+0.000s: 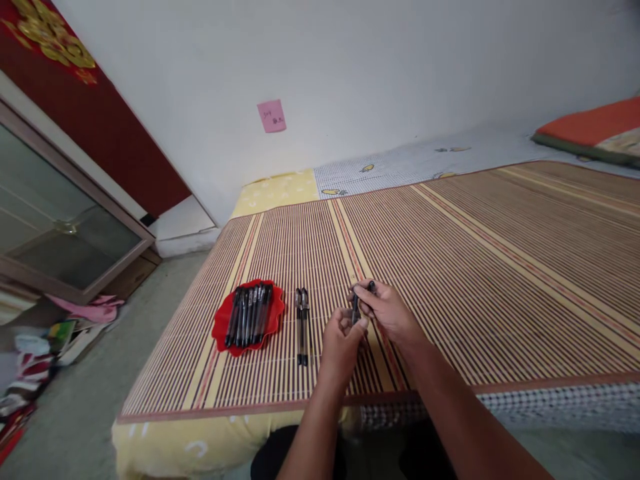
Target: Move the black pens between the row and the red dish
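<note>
Both of my hands are close together above the striped mat. My left hand point(345, 333) is closed around a black pen point(355, 308), which stands roughly upright in the fingers. My right hand point(383, 305) pinches at the pen's upper end, and a short black piece point(371, 287) that looks like a pen cap pokes out between its fingers. To the left of my hands, two capped pens point(302, 327) with clear barrels lie side by side on the mat. Further left, a red scalloped plate point(220, 327) bears several similar pens point(249, 313) in a row.
The slatted mat point(425, 267) covers a bed with a yellow sheet point(280, 190) showing at its edges. A pink note point(271, 116) is stuck on the white wall. Folded bedding point(590, 127) lies far right. At left are a glass-fronted cabinet point(70, 227) and clutter on the floor.
</note>
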### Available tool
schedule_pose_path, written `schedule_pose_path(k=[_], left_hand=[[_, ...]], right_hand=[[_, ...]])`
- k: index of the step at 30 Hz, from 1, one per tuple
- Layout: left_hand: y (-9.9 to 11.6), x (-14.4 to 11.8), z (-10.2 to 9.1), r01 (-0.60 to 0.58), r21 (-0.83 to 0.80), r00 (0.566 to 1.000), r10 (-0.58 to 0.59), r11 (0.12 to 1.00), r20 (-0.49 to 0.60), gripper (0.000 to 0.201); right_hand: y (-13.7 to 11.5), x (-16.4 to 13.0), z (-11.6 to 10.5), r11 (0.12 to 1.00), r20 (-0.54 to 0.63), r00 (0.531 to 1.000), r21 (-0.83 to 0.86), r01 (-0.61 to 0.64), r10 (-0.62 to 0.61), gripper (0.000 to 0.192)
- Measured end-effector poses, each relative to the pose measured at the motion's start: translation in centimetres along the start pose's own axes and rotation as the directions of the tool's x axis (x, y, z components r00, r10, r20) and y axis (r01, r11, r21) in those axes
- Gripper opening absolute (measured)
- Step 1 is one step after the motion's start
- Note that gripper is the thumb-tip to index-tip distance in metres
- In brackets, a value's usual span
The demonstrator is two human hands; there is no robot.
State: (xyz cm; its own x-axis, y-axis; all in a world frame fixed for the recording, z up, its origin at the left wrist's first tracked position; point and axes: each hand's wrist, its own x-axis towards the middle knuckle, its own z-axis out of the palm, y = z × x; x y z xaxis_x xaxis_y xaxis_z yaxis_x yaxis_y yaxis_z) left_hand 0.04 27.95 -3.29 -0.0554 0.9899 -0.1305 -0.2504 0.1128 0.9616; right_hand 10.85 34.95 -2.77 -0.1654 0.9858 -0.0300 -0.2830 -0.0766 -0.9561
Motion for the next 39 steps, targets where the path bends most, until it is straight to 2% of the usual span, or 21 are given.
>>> schedule_pose_path(k=[5,8,12,17,20,25,28,34,39], left_hand=[[-0.4,0.0,0.0,-0.069,0.106,0.990,0.082,0.992,-0.115,0.027],[-0.3,-0.1,-0.2,-0.118,0.176,0.983,0.140,0.977,-0.119,0.024],[0.3,-0.4,-0.1,-0.147,0.229,0.975,0.180,0.962,-0.131,0.029],[1.2,-1.0,0.6,-0.175,0.267,0.964,0.220,0.948,-0.148,0.027],[1.7,-1.5,1.0,-0.207,0.285,0.955,0.257,0.936,-0.149,0.024],[2.1,-2.6,1.1,-0.297,0.394,0.924,0.366,0.870,-0.110,0.023],[2.2,-3.2,1.0,-0.337,0.446,0.904,0.417,0.829,-0.092,0.021],[2.4,-3.5,0.9,-0.402,0.456,0.864,0.494,0.794,-0.100,0.018],[2.4,-3.3,0.5,-0.404,0.421,0.861,0.493,0.812,-0.124,0.018]], right_hand=[[0.2,0.0,0.3,0.998,0.038,0.999,-0.061,0.011,-0.009,0.031],[0.0,-0.2,0.4,0.998,0.059,0.998,-0.049,-0.033,0.035,0.032],[-0.3,-0.2,0.3,0.996,0.100,0.993,0.050,-0.069,0.064,0.040],[0.7,0.5,-0.3,0.985,-0.024,0.994,0.136,-0.101,0.105,0.035],[1.5,0.8,-0.9,0.997,-0.056,0.995,0.014,-0.076,0.077,0.028],[1.4,1.7,-1.4,0.946,0.012,0.999,-0.321,0.047,-0.045,0.026],[1.1,3.0,-0.2,0.894,0.080,0.994,-0.436,0.098,-0.070,0.023],[2.3,6.1,4.9,0.912,0.133,0.991,-0.407,0.055,-0.001,0.031],[3.2,7.3,7.2,0.774,0.127,0.987,-0.613,0.158,-0.101,0.023]])
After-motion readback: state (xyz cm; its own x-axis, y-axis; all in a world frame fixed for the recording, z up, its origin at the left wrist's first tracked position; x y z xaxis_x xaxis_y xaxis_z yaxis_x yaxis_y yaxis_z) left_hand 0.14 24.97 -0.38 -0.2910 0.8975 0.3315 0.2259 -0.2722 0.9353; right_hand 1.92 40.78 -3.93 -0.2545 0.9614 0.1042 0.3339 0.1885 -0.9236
